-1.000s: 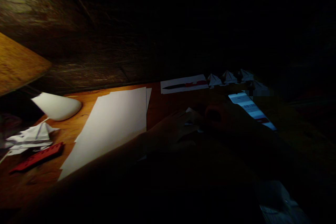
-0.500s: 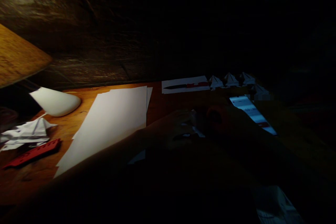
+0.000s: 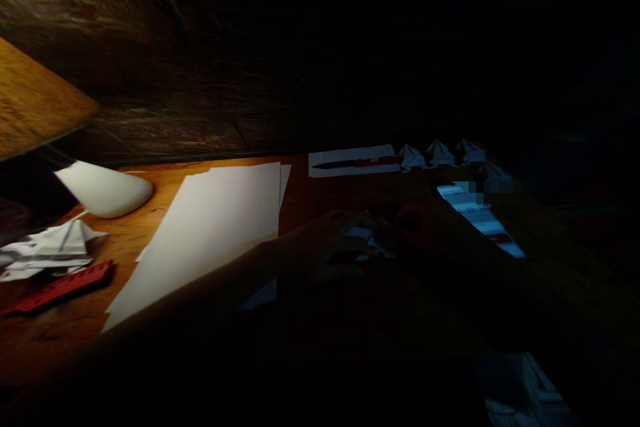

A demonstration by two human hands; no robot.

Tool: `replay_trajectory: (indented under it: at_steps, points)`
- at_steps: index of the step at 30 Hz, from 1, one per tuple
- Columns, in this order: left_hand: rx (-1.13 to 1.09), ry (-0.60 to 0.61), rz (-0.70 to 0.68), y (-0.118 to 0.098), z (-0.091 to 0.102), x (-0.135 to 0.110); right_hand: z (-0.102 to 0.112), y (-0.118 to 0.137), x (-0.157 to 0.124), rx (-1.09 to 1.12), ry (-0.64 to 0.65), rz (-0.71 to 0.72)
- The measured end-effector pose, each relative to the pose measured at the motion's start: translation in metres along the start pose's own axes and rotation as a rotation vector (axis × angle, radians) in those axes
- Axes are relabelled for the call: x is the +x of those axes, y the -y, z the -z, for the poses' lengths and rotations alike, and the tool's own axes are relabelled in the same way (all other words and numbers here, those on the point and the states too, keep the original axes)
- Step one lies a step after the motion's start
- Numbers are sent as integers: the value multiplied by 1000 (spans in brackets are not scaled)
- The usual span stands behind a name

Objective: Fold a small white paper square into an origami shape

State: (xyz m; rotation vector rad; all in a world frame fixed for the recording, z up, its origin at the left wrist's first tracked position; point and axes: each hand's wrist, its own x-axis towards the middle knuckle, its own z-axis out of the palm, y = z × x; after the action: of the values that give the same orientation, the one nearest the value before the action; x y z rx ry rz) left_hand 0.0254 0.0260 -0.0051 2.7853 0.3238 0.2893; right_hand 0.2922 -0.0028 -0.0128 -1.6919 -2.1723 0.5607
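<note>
My left hand [image 3: 327,237] reaches in from the lower left, its fingers closed on a small piece of folded white paper [image 3: 361,233]. At the paper's right side, my right hand [image 3: 413,230] is a dim reddish shape in deep shadow. Its curled fingers seem to meet the paper, though their exact grip is hard to make out. Behind the hands, a folding knife [image 3: 355,163] with a dark blade and red handle lies on a white sheet [image 3: 320,159]. A lit phone [image 3: 483,220] rests to the right of my right hand.
Several folded paper shapes [image 3: 440,153] stand in a row near the wall. Stacked white sheets [image 3: 225,213] lie at left, beside a red ruler [image 3: 63,288], crumpled paper [image 3: 55,247] and a lamp with a white base [image 3: 107,190]. More paper [image 3: 525,390] lies at lower right.
The fingers of my left hand have shifted slightly around the folded paper, which now shows at a different angle. The other things stay in place as the view moves a little.
</note>
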Motion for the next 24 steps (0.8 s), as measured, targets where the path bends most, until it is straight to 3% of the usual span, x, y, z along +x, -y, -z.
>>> replay_trajectory:
  at_steps: [5, 13, 19, 24]
  points:
    - [72, 39, 40, -5, -3, 1, 4, 6, 2, -24, -93, -6]
    - [108, 40, 14, -7, 0, 3, -10, 7, 2, 197, -134, 20]
    - [56, 38, 11, -7, 3, 5, -13, 10, -1, 139, -135, -139]
    - [43, 16, 44, -6, 1, 4, -20, 17, -3, 89, -184, -66]
